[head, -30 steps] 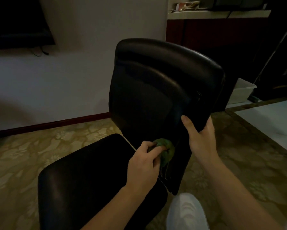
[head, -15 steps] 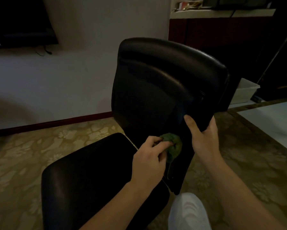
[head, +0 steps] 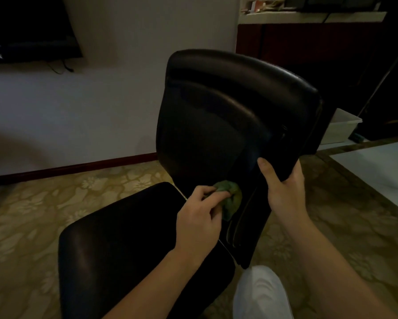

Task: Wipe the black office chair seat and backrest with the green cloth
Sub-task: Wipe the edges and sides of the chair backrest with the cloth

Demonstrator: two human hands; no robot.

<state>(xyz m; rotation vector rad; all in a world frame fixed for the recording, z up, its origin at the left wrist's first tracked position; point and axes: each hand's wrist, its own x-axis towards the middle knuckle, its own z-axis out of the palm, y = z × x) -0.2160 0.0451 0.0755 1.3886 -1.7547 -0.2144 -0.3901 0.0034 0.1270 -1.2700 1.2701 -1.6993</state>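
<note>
Dimly lit living room in a home, dark flat-screen television (head: 27, 26) mounted on a white wall (head: 112, 100), cable (head: 60, 66) dangling beneath it, yellow floral-patterned floor (head: 32, 215), reddish-brown skirting board (head: 78, 168), dark wooden cabinet (head: 308, 42) with clutter on top, white plastic tub (head: 340, 130) nearby

I'm in a dim room: a pale wall (head: 124, 100) with a dark television (head: 27, 31) mounted upper left and a red-brown baseboard (head: 78, 168) below. The floor (head: 32, 215) has a yellowish floral pattern. At right stand a dark red cabinet (head: 308, 42) and a white bin (head: 340, 130).
</note>
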